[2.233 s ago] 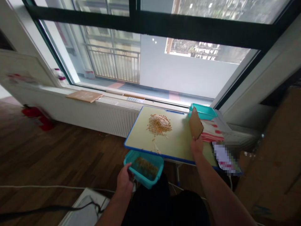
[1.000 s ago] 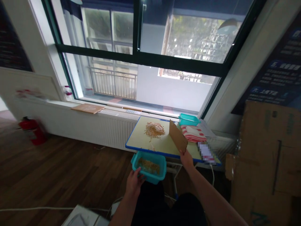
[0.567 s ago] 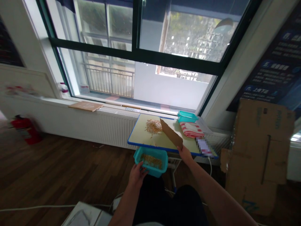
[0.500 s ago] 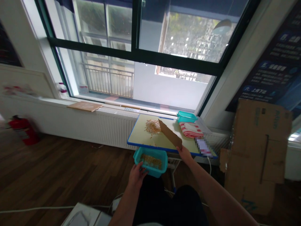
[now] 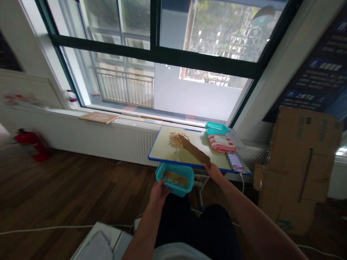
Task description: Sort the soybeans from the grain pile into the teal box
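My left hand [image 5: 159, 193] grips the near left rim of a teal plastic basket [image 5: 177, 192], which is held just below the table's front edge. Small tan grains or beans [image 5: 176, 178] lie in the bottom of it. In my right hand [image 5: 213, 171] is one end of a long piece of brown cardboard [image 5: 195, 151], slanting away to the left across the tabletop [image 5: 162, 152]. Its far tip reaches into a loose pile of similar tan pieces [image 5: 175, 141], hiding part of the pile. A few pieces are scattered nearer the front edge.
On the table's right are a second teal basket [image 5: 217, 128], a folded red-and-white striped cloth [image 5: 221, 143] and a blurred-out phone [image 5: 236, 162] with a white cable. A large cardboard box [image 5: 300, 169] stands at right. A fire extinguisher [image 5: 33, 144] is on the floor at left.
The cardboard's far tip has shifted left into the pile, and the strip now lies flatter. My left hand still holds the basket under the edge. The whole view has tilted slightly downward.
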Action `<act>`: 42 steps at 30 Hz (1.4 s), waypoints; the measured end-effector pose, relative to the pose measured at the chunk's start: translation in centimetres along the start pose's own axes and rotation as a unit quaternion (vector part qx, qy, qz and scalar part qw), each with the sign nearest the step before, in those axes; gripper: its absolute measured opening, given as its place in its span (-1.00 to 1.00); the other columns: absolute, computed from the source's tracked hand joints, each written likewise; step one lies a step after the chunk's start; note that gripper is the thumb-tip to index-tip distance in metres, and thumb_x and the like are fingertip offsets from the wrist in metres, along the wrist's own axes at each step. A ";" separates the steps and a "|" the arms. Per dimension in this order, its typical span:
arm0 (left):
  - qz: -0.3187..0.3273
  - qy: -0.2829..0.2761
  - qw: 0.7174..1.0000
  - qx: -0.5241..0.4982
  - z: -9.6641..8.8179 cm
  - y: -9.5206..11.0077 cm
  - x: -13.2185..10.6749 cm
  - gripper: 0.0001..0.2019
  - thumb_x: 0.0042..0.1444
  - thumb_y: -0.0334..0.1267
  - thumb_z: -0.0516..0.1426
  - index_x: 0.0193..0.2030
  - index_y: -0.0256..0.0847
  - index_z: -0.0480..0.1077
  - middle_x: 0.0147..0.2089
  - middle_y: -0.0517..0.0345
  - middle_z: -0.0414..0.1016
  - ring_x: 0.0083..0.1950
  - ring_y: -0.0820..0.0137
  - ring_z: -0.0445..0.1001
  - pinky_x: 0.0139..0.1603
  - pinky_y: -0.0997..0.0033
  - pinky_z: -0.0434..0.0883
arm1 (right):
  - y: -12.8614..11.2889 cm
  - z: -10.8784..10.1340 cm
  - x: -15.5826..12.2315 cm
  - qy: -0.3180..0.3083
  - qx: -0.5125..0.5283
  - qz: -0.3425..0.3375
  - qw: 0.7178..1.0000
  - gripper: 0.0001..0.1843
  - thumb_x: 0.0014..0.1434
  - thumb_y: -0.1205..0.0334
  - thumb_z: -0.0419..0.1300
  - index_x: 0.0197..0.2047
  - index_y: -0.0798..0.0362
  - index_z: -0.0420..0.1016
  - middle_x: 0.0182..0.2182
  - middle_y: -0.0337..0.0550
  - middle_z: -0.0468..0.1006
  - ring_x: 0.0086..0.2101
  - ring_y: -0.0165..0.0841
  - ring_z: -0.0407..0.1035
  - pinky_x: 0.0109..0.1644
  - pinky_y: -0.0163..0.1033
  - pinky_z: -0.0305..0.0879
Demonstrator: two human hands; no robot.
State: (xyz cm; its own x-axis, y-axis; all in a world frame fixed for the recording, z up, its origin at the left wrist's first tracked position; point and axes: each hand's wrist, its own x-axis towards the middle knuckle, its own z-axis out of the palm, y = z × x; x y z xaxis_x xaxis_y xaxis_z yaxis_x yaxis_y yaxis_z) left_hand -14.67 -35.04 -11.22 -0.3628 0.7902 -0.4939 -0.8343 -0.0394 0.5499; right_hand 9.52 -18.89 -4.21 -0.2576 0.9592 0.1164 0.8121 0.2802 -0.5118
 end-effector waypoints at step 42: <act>0.031 0.029 0.999 -0.014 0.4 0.9 -0.2 -0.83 -0.10 -0.41 0.17 -0.34 -0.17 0.28 -0.52 0.25 0.30 -0.54 0.45 0.35 -0.43 0.30 0.41 | -3.7 0.8 -4.7 -0.046 0.061 -0.066 0.995 -0.64 0.14 0.10 0.00 -0.23 0.14 0.51 -0.33 -0.01 0.58 -0.22 -0.16 0.44 -0.13 -0.16 0.29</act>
State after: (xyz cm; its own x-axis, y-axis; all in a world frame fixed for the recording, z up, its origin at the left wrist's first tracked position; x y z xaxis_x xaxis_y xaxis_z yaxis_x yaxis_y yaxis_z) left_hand -15.18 -35.02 -10.35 -0.4372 0.7486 -0.4985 -0.8201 -0.1043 0.5627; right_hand 7.30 -24.44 -3.50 -0.4092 0.9053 0.1137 0.7004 0.3915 -0.5968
